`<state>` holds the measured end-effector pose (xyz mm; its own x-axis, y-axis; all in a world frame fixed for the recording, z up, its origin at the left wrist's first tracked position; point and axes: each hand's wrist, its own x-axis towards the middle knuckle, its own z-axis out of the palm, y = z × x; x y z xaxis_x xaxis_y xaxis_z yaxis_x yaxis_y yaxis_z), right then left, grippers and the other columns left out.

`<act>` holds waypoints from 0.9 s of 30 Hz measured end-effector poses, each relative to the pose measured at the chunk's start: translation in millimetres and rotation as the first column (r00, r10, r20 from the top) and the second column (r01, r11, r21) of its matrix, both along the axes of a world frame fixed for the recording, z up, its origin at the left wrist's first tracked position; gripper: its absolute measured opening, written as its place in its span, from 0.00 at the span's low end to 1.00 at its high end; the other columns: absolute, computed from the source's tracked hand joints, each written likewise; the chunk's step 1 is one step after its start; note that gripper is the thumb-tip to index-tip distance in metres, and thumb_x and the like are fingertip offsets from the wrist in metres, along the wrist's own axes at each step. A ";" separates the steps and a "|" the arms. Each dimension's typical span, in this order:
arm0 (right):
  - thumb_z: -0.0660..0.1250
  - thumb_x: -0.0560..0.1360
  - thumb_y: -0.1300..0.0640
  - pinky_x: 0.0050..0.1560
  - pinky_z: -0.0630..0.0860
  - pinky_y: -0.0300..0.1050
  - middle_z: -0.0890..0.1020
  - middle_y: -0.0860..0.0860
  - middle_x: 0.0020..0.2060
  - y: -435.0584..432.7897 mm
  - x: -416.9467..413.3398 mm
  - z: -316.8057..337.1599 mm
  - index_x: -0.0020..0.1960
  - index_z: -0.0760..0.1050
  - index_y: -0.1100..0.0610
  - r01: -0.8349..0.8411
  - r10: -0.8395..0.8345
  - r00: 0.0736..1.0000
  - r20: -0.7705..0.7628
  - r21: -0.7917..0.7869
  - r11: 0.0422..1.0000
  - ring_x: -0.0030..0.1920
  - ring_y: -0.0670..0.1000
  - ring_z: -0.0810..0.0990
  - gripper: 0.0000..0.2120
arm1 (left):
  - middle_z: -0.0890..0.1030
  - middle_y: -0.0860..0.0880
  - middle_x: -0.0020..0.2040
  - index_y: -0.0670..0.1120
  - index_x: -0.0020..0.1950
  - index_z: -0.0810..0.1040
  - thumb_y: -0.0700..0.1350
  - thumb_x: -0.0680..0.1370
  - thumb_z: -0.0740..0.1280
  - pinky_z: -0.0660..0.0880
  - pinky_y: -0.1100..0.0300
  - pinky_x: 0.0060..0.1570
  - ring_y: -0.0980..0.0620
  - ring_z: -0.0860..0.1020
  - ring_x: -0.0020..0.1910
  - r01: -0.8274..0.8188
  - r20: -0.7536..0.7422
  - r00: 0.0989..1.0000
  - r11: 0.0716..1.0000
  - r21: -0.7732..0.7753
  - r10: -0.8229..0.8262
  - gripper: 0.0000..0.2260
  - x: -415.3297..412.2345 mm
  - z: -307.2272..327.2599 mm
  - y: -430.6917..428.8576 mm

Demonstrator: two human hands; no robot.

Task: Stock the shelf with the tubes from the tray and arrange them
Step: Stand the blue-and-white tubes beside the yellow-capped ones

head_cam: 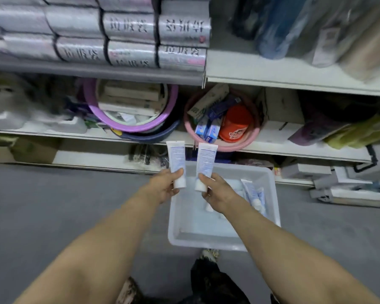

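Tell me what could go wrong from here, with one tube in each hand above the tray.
1. The left hand and right hand pinch the left tube and right tube near the cap end only; either may slip during the reach.
2. The shelf ahead is crowded, and the pink basin sits at its front edge, so a nudge could tip it.
3. The tray lies on the floor just in front of the person; a step forward might kick it.

The left tube (177, 160) and right tube (206, 163), white with blue print, stand upright with caps down, side by side over the far edge of the tray (206, 241). The left hand (165, 187) pinches one, the right hand (217, 194) the other. More tubes (251, 193) lie along the tray's right wall.
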<state>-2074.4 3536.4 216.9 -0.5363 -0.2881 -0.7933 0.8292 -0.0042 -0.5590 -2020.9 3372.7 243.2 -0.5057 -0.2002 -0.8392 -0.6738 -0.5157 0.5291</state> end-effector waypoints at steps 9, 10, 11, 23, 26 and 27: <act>0.72 0.75 0.60 0.45 0.81 0.48 0.83 0.57 0.57 -170.3 75.2 123.5 0.67 0.73 0.60 -0.076 0.022 0.954 -0.301 -0.169 0.983 0.52 0.57 0.83 0.21 | 0.84 0.48 0.46 0.47 0.58 0.78 0.48 0.77 0.71 0.76 0.62 0.33 0.53 0.81 0.39 -0.083 -0.328 0.944 0.983 -0.165 0.024 0.11 92.1 129.6 -167.2; 0.71 0.75 0.60 0.45 0.82 0.48 0.82 0.58 0.59 -190.5 82.8 140.9 0.67 0.72 0.60 -0.080 0.012 0.945 -0.327 -0.195 0.977 0.52 0.57 0.84 0.21 | 0.84 0.48 0.48 0.47 0.58 0.78 0.48 0.76 0.72 0.76 0.61 0.34 0.53 0.81 0.40 -0.098 -0.362 0.932 0.976 -0.195 0.021 0.12 101.5 145.5 -187.3; 0.71 0.76 0.61 0.41 0.82 0.47 0.82 0.59 0.59 -210.0 90.0 158.2 0.67 0.72 0.61 -0.080 -0.003 0.935 -0.354 -0.219 0.973 0.49 0.56 0.84 0.21 | 0.83 0.47 0.47 0.46 0.59 0.77 0.47 0.76 0.72 0.76 0.61 0.31 0.53 0.81 0.39 -0.113 -0.396 0.918 0.968 -0.224 0.016 0.13 110.7 162.0 -206.4; 0.71 0.75 0.60 0.28 0.73 0.38 0.85 0.47 0.37 -364.8 135.3 355.9 0.63 0.74 0.54 -0.258 -0.020 0.788 -0.616 -0.359 0.897 0.28 0.43 0.80 0.17 | 0.84 0.49 0.47 0.48 0.56 0.78 0.46 0.75 0.73 0.78 0.58 0.37 0.52 0.81 0.42 -0.336 -0.710 0.704 0.894 -0.298 0.028 0.12 162.5 355.3 -351.6; 0.72 0.75 0.59 0.32 0.74 0.39 0.84 0.50 0.45 -399.2 124.1 391.2 0.62 0.74 0.55 -0.313 -0.027 0.733 -0.680 -0.372 0.874 0.32 0.44 0.81 0.16 | 0.84 0.46 0.51 0.46 0.59 0.77 0.45 0.75 0.73 0.81 0.54 0.43 0.49 0.83 0.45 -0.364 -0.760 0.649 0.880 -0.305 0.006 0.15 152.9 392.5 -379.2; 0.71 0.75 0.60 0.34 0.76 0.40 0.84 0.52 0.48 -411.4 118.0 402.2 0.62 0.75 0.55 -0.335 -0.036 0.719 -0.694 -0.391 0.857 0.35 0.45 0.83 0.16 | 0.84 0.45 0.52 0.45 0.60 0.77 0.45 0.75 0.73 0.81 0.55 0.41 0.49 0.83 0.45 -0.375 -0.777 0.630 0.873 -0.311 -0.006 0.15 147.7 404.6 -389.1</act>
